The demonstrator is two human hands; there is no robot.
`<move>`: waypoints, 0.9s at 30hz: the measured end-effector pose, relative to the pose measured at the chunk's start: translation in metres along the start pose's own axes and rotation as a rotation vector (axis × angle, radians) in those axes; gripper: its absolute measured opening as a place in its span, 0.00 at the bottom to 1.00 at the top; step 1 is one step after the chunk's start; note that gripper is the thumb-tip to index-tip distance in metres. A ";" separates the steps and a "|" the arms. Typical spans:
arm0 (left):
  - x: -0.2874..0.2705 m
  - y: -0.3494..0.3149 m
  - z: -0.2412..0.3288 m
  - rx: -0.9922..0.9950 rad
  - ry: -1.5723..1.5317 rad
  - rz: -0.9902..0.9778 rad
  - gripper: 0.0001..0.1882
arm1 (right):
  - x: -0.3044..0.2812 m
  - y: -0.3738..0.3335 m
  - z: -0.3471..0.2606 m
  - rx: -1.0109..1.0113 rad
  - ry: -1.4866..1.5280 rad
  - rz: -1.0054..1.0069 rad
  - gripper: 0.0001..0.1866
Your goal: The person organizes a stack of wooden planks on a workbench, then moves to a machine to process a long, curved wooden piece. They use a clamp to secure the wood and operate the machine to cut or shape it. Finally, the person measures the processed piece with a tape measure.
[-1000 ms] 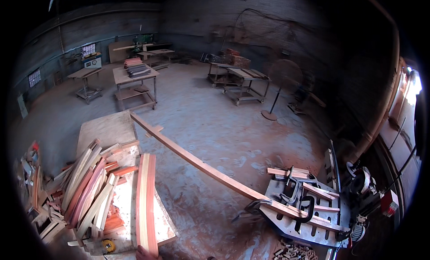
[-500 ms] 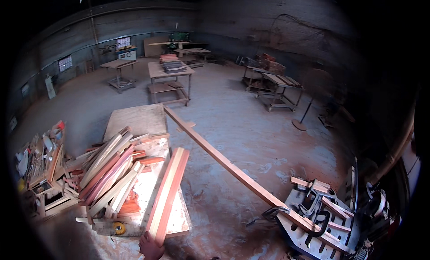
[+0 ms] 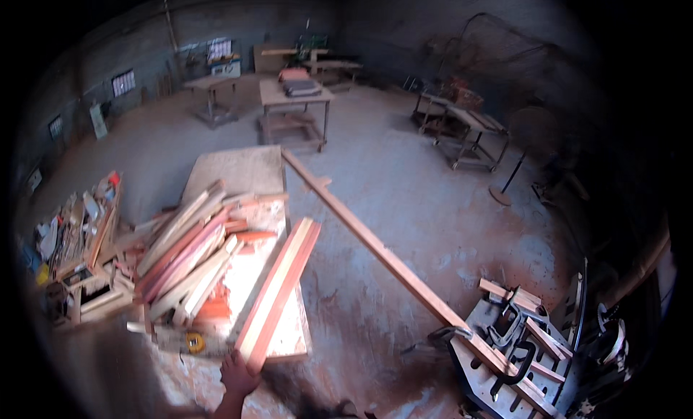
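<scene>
My left hand (image 3: 238, 374) is closed round the near end of a striped wooden board (image 3: 280, 293), whose pale middle strip runs between two reddish ones. The board slants up and away, above the right side of the worktable (image 3: 238, 170). Left of it on that table lies a loose pile of wooden strips (image 3: 189, 249), pale, red and pinkish. A yellow tape measure (image 3: 195, 342) sits near the table's front edge. My right hand is out of view.
A long beam (image 3: 375, 249) runs from the worktable's far corner to a slotted metal bench (image 3: 491, 368) with black clamps (image 3: 521, 365). Left stands a heap of offcuts (image 3: 83, 224). Farther off are a wheeled table (image 3: 278, 94) and a stand fan (image 3: 509, 181).
The whole view has shifted, so the room sits farther right and higher. More of my left forearm shows. The striped board stays in my left hand.
</scene>
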State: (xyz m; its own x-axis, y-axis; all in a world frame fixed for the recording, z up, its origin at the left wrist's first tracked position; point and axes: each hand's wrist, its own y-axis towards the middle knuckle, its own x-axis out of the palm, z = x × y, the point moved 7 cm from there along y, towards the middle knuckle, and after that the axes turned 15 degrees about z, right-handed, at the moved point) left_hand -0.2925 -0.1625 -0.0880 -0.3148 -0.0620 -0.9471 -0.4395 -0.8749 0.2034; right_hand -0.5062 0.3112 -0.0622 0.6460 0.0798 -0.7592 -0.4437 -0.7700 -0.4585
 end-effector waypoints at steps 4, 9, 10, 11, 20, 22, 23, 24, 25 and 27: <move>-0.005 -0.003 0.008 -0.023 0.026 -0.064 0.54 | -0.013 -0.009 -0.013 -0.083 -0.055 -0.020 0.15; 0.002 -0.008 0.002 -0.044 -0.034 -0.044 0.52 | -0.023 -0.011 -0.019 -0.011 0.006 -0.062 0.15; -0.002 -0.008 0.003 -0.036 -0.043 -0.026 0.51 | -0.036 -0.011 -0.025 0.205 0.200 -0.093 0.18; -0.005 -0.011 0.005 -0.027 -0.053 -0.010 0.50 | -0.032 -0.012 -0.019 0.178 0.126 -0.083 0.19; -0.014 -0.072 0.001 0.033 0.028 0.212 0.38 | -0.023 -0.008 -0.007 0.252 0.148 -0.088 0.17; -0.031 -0.091 -0.011 -0.029 -0.036 0.291 0.39 | -0.020 -0.006 -0.009 0.166 0.084 -0.122 0.16; -0.029 -0.095 -0.019 -0.172 -0.097 0.198 0.42 | -0.020 -0.006 -0.009 0.135 0.063 -0.136 0.16; -0.034 -0.107 -0.026 -0.260 -0.089 0.258 0.41 | -0.019 -0.005 -0.012 0.093 0.043 -0.160 0.16; -0.030 -0.119 -0.037 -0.330 -0.088 0.320 0.41 | -0.017 -0.004 -0.013 0.064 0.029 -0.176 0.15; 0.014 -0.148 -0.074 -0.625 -0.364 0.143 0.38 | -0.013 -0.004 -0.014 0.020 0.003 -0.199 0.15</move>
State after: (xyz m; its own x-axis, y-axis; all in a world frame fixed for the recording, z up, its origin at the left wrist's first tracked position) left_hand -0.1690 -0.0693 -0.1497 -0.6398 -0.1279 -0.7578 0.1539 -0.9874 0.0367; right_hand -0.5043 0.3043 -0.0446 0.7237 0.2274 -0.6516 -0.3198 -0.7262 -0.6086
